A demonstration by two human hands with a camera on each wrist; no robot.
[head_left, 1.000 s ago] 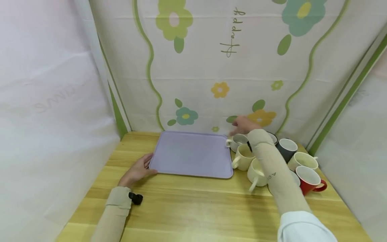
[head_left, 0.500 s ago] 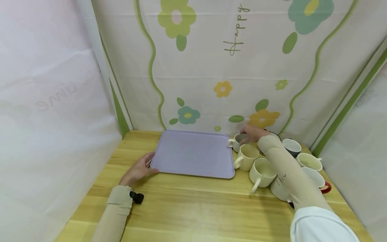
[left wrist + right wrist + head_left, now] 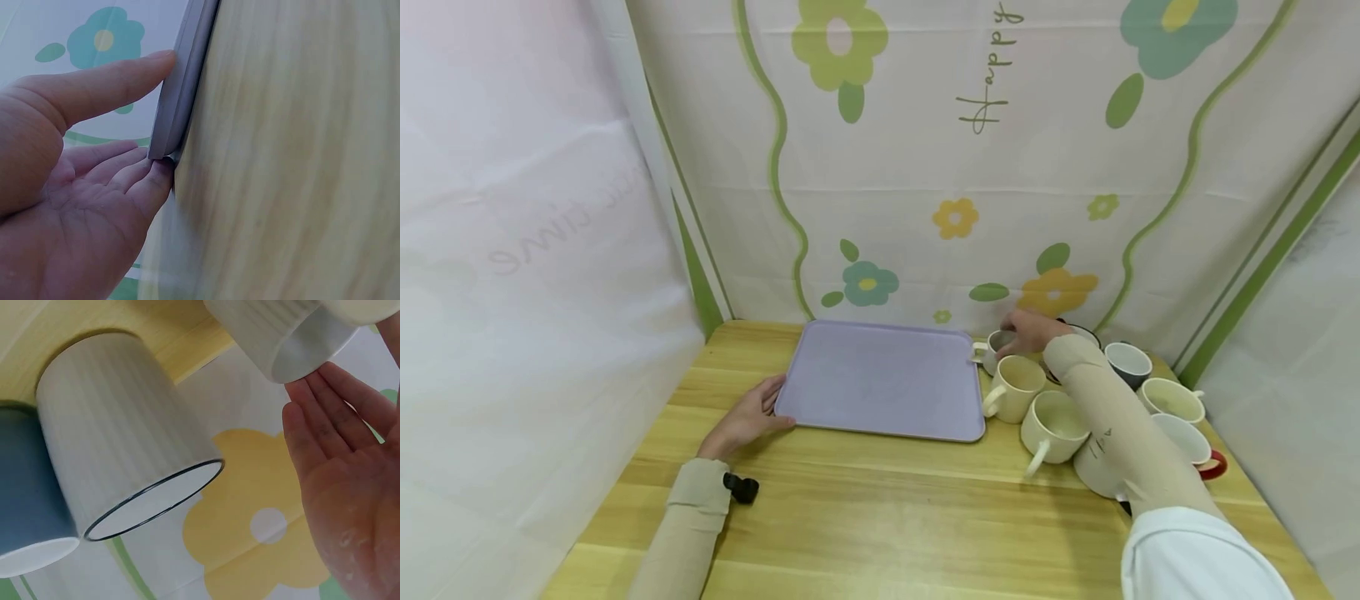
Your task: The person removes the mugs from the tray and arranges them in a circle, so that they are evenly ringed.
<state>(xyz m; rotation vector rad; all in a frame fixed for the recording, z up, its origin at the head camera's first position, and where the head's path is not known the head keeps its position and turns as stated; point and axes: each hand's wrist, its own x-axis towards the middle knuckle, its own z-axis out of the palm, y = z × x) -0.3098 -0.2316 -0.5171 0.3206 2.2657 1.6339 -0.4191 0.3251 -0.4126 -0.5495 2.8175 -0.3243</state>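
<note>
A lavender rectangular tray (image 3: 880,385) lies on the wooden table. At its near left corner my left hand (image 3: 747,421) holds the edge; in the left wrist view the thumb (image 3: 134,75) is against the rim and the fingertips reach its underside. My right hand (image 3: 1033,330) grips the rim of a small white ribbed mug (image 3: 262,331) beside the tray's back right corner. This mug's handle points toward the tray. In the right wrist view several outstretched fingers touch its rim; my thumb is mostly out of that view.
Several other mugs crowd the right side: a beige mug (image 3: 1018,392), a cream mug (image 3: 1054,427), a dark grey mug (image 3: 1129,367), a pale yellow one (image 3: 1172,402) and one with a red handle (image 3: 1213,464). A black-rimmed ribbed mug (image 3: 131,431) stands behind. A flowered curtain (image 3: 880,167) borders the back.
My right hand has come down from above the mugs, near the curtain, onto the small white ribbed mug and has taken hold of it. My left hand has stayed at the tray's corner.
</note>
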